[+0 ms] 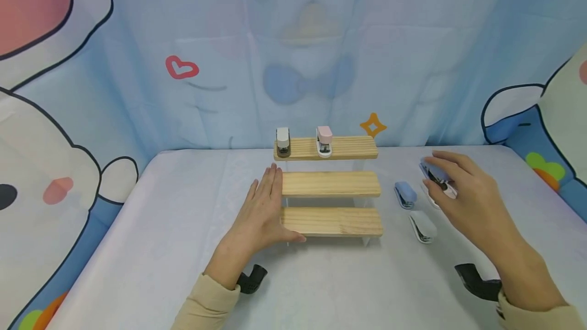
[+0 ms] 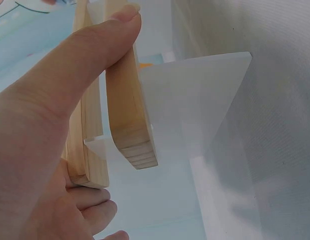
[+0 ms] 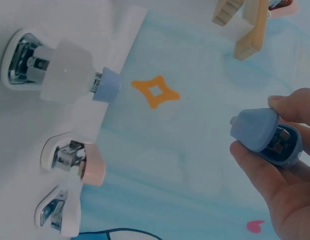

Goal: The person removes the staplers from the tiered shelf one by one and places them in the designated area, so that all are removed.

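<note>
My left hand rests against the left end of a three-tier wooden shelf rack. Its fingers lie straight along the side, and the thumb presses on the front edge of the lowest board. In my right hand a small blue stapler is pinched between thumb and fingers, above the table. Another blue stapler and a white stapler stand on the table to the rack's right. A pink stapler and a second white one also stand there, mostly hidden by the hand in the head view.
On the top board stand a white stapler with a dark base and a pink-and-white stapler. Clear side panels support the boards. A white cloth covers the table, and a blue patterned curtain hangs behind.
</note>
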